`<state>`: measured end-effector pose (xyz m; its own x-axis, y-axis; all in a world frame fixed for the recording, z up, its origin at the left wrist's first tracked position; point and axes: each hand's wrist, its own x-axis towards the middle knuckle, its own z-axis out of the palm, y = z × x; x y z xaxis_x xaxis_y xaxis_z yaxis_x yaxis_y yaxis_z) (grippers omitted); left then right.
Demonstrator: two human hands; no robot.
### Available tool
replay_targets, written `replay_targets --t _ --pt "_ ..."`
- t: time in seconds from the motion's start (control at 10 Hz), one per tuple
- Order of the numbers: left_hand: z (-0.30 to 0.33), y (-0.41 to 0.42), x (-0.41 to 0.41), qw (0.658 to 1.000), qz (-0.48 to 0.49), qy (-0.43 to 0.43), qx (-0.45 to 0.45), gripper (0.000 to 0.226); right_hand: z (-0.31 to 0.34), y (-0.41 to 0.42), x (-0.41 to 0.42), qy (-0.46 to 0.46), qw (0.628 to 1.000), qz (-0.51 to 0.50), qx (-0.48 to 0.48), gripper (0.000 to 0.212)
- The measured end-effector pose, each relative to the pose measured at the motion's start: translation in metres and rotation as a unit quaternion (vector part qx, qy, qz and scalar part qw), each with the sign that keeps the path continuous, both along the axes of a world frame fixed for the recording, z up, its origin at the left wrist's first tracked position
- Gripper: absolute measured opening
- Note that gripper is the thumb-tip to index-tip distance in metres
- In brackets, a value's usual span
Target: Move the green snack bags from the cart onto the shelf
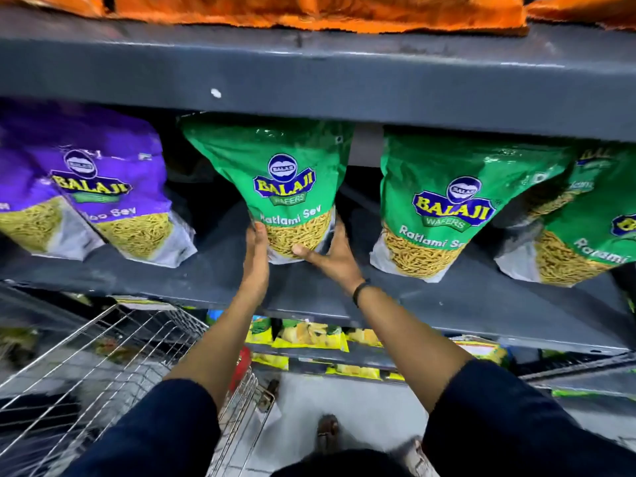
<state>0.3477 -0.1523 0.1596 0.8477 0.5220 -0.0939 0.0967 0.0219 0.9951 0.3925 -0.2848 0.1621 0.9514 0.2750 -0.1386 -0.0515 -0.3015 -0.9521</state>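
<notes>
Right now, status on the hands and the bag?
Left hand and right hand both grip the green snack bag low at its sides. Bag upright on the shelf. Nothing in the way.

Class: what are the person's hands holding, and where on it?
Both hands, left hand and right hand, grip the green snack bag by its lower sides.

Grey shelf [213, 270] carries purple bags [113, 187] (left) and green bags [444, 208].

Green Balaji Ratlami Sev bag [275, 173] upright on grey shelf [213, 266], base on the board, second green bag [447, 201] to its right, more green bags [592, 235] beyond, leaning
</notes>
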Motion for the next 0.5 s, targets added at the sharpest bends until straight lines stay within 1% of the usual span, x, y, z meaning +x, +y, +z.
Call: replay_targets --t 0.1,0.2,0.3,0.4,0.5 --pt "-0.003 0.009 -0.003 1.0 -0.029 -0.001 0.004 0.05 -0.005 0.011 -0.008 0.008 1.0 -0.023 -0.012 0.094" --pt "-0.009 0.024 -0.006 0.999 -0.039 0.008 -0.01 0.053 -0.007 0.019 -0.036 -0.014 0.999 -0.042 -0.016 0.095" --pt "-0.006 0.024 -0.01 0.999 -0.036 0.017 -0.011 0.054 -0.007 0.019 -0.039 -0.014 0.999 -0.028 -0.018 0.099" --pt "-0.005 0.008 -0.022 1.0 0.01 0.002 0.014 0.052 -0.006 0.007 -0.038 -0.019 1.0 0.0 0.0 0.107" --pt "-0.004 -0.009 -0.034 0.996 0.07 0.002 0.045 0.052 -0.006 -0.006 -0.046 -0.018 1.0 -0.01 0.005 0.104"
